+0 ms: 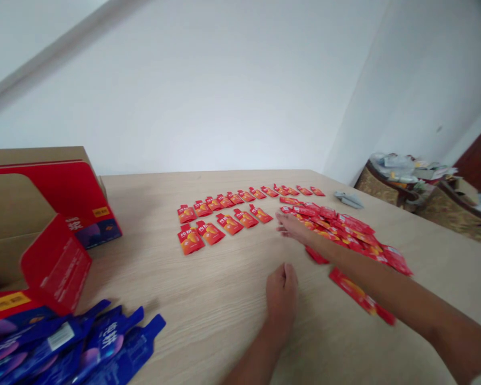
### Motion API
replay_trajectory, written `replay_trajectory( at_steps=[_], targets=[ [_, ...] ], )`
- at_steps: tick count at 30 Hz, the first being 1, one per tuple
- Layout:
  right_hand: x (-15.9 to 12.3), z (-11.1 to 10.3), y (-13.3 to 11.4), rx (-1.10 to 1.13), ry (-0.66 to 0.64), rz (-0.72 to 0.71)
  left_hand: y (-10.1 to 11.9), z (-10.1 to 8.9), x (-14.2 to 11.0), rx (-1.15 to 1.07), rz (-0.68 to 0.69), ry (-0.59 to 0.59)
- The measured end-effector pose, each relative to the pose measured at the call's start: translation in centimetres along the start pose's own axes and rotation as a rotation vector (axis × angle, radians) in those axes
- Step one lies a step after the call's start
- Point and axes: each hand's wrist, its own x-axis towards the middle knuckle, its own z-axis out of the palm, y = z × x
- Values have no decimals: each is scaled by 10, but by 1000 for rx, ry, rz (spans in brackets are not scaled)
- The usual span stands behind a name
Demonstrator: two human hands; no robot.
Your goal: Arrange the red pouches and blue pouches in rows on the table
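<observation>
My left hand [281, 293] rests near the table's middle, fingers curled into a fist, with nothing showing in it. Stretched across the table, my right hand [292, 226] has its fingers extended and apart. It is at the left edge of a heap of red sachets [350, 232], just right of the last sachet [261, 214] in the shorter front row. Behind that row runs a longer row of the same red and orange sachets [224, 200]. My right forearm partly covers the heap and a loose red packet [353, 289] in front of it.
At the left stands an open red carton [60, 267] with blue packets [104, 342] piled before it. A grey crumpled wrapper [348, 200] lies at the far right of the table [208, 299]. Beyond are patterned chairs [385, 187] loaded with bags, and a white wall behind.
</observation>
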Motion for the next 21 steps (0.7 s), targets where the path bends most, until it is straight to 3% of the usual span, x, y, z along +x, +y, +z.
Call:
replay_trajectory(
  at_steps=[5, 8, 11, 16, 21],
  targets=[
    [-75, -91, -4, -687, -142, -473, 4, -3, 0, -29, 18, 7],
    [-119, -149, 13, -986, -186, -441, 7, -4, 0, -42, 24, 10],
    [-154, -190, 42, -1163, -195, -323, 8, -5, 1, -40, 29, 14],
    [-176, -212, 87, -1199, -143, -272, 10, -7, 2, -16, 36, 22],
    [-170, -205, 96, -1109, -81, -198, 10, -8, 2, 3, 38, 17]
  ],
)
